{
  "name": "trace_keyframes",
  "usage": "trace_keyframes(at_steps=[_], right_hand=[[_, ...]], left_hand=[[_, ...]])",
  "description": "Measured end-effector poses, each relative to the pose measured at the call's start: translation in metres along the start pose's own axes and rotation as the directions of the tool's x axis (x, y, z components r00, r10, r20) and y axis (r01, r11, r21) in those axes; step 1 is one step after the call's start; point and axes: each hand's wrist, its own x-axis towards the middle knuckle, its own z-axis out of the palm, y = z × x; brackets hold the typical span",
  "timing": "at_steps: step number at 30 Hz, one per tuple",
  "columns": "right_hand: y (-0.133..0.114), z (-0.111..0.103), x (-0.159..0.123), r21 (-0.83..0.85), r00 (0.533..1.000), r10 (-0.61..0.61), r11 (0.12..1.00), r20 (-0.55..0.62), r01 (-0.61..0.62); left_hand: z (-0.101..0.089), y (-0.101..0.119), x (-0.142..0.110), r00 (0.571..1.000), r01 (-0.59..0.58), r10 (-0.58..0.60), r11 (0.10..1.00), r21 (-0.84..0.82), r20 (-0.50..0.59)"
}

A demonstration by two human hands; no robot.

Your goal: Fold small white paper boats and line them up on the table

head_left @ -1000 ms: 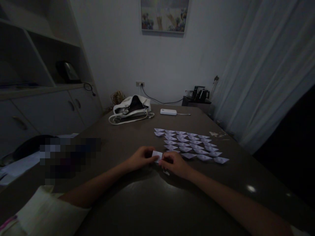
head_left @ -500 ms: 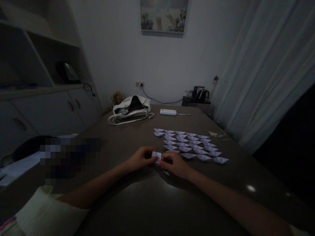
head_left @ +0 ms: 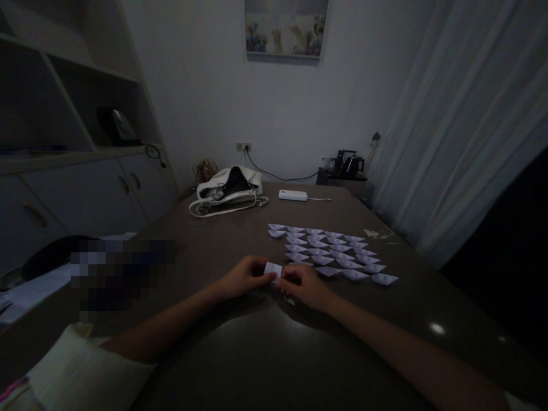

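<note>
Between my hands is a small folded piece of white paper (head_left: 273,268), held just above the dark table (head_left: 222,348). My left hand (head_left: 247,277) pinches its left side between thumb and fingers. At the lower right corner, the thumb and fingertips of my right hand (head_left: 303,284) are closed on the same paper. Beyond my right hand, several folded white paper boats (head_left: 317,252) lie in rows on the table. Part of the nearest row is hidden behind that hand.
A white handbag (head_left: 231,191) lies open at the table's far left, with a white power bank (head_left: 293,195) and short cable to its right. White papers (head_left: 38,291) lie at the left edge beside a blurred-out patch. Sheer curtains (head_left: 462,114) hang at the right.
</note>
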Motion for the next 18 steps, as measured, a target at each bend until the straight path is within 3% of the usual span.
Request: trace_keyframes(at_steps=[9,18], right_hand=[[-0.0005,-0.0014,0.0001,-0.074,1.000,-0.005,0.997,0.007,0.006],[0.0020,-0.0005,0.0008,-0.047,1.000,-0.013,0.999,0.003,0.013]], left_hand=[[-0.0009,-0.0078,0.0020,0.999,-0.033,0.033,0.996,0.079,0.001],[-0.0004,-0.0055,0.0010,0.999,-0.042,0.044,0.991,0.125,-0.016]])
